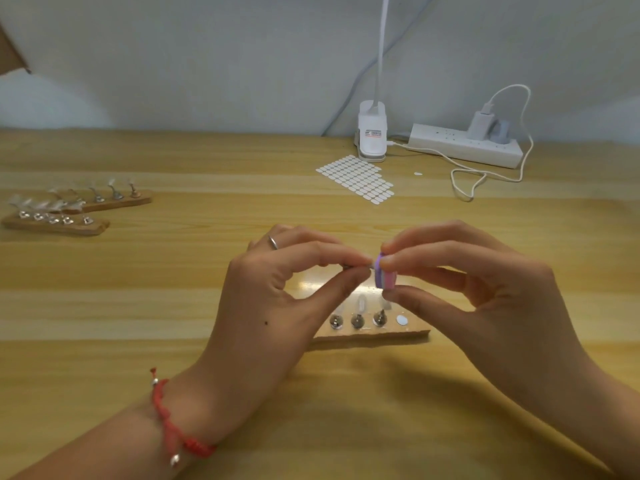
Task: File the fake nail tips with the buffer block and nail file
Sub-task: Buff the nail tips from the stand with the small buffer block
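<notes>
My right hand (485, 299) pinches a small purple-and-pink buffer block (383, 276) between thumb and fingers, above the table's middle. My left hand (287, 299) pinches a small metal nail stand (349, 267) between thumb and forefinger, its tip right against the block; the nail tip itself is hidden by my fingers. Under my hands lies a wooden holder (388, 332) carrying three metal stands with clear nail tips (360, 306) and a white sticky dot. No nail file is in view.
Two more wooden holders (55, 225) with nail tips lie at the far left. A sheet of white oval stickers (356, 178) lies at the back, by a clip lamp base (372, 133), a power strip (464, 143) and a looped white cable (485, 174).
</notes>
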Motion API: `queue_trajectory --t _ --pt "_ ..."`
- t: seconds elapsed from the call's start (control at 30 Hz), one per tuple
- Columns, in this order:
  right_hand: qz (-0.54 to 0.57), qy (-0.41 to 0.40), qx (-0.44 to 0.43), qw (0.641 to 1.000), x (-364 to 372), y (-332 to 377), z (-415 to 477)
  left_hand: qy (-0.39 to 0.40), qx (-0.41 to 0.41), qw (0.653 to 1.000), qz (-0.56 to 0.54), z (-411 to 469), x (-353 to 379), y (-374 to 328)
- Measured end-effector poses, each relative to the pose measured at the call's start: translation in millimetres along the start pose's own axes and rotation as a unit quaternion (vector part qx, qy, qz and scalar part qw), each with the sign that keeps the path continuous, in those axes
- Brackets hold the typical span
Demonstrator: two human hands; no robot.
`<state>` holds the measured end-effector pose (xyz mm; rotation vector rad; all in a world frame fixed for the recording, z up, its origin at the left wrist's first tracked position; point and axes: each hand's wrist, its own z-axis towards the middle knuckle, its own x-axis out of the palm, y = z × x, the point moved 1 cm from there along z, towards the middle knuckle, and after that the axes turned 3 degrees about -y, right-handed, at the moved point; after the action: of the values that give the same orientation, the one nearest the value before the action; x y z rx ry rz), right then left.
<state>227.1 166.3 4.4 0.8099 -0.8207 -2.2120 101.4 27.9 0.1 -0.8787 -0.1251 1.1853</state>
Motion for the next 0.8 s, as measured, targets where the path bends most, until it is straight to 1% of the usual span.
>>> queue_trajectory --t 0.07,0.17,0.27,0.37,0.47,0.6,0.7,0.8 --pt "-0.001 -0.001 0.012 1.000 -2.0 -1.0 0.6 -0.001 0.000 1.000 0.006 -0.1 -0.6 -1.0" --pt "-0.020 0.010 -0.006 1.000 -1.7 -2.4 1.8 0.007 -0.007 1.000 0.015 0.1 -0.3 -1.5" --pt "-0.003 0.011 0.016 1.000 -1.4 -2.7 1.3 0.017 -0.016 0.999 0.030 -0.1 -0.1 -1.3" --pt "-0.012 0.017 -0.011 1.000 -0.7 -2.8 1.9 0.015 -0.007 0.998 0.052 0.1 -0.4 -1.6" --pt "-0.007 0.005 0.020 1.000 -1.0 -3.5 1.6 0.007 -0.009 0.998 0.060 -0.7 -0.9 -1.7" --pt "-0.030 0.019 -0.036 0.999 1.0 0.8 1.2 -0.005 -0.008 0.997 0.074 0.4 -1.1 -1.9" --pt "-0.025 0.006 -0.017 1.000 -1.0 1.7 1.4 0.000 -0.005 0.997 0.074 -0.8 -0.1 -2.2" --pt "-0.047 0.015 -0.041 0.998 1.6 3.6 2.2 -0.005 -0.008 0.997 0.074 -0.2 -1.1 -1.5"
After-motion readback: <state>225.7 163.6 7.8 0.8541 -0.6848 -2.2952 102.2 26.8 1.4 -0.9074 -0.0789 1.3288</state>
